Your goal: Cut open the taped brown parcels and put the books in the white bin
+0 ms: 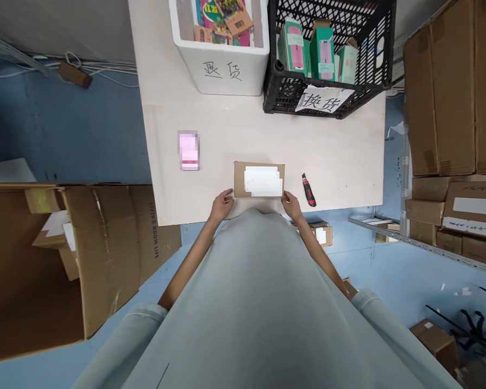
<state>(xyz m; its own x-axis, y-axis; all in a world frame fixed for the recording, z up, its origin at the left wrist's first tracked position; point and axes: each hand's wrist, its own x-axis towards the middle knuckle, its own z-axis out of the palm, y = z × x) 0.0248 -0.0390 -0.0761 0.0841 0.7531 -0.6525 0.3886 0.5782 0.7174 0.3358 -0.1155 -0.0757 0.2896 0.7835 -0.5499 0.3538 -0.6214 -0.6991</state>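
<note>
A small cardboard box (pixel 238 180) with a white label (pixel 262 181) on its upper face lies near the front edge of the table. My left hand (pixel 222 205) is at its lower left corner, the fingers curled against the side. At the lower right corner my right hand (pixel 291 205) grips it in the same way. A red and black box cutter (pixel 308 190) rests a little to the right of my right hand. Further left on the table is a pink blurred rectangle (pixel 189 151) whose kind I cannot make out.
At the back stand a white bin (pixel 222 70) with colourful packets and a black plastic crate (pixel 328 81) holding green boxes. A large open carton (pixel 113 254) is on the left, with parcels inside. Shelves with cardboard boxes (pixel 470 210) line the right.
</note>
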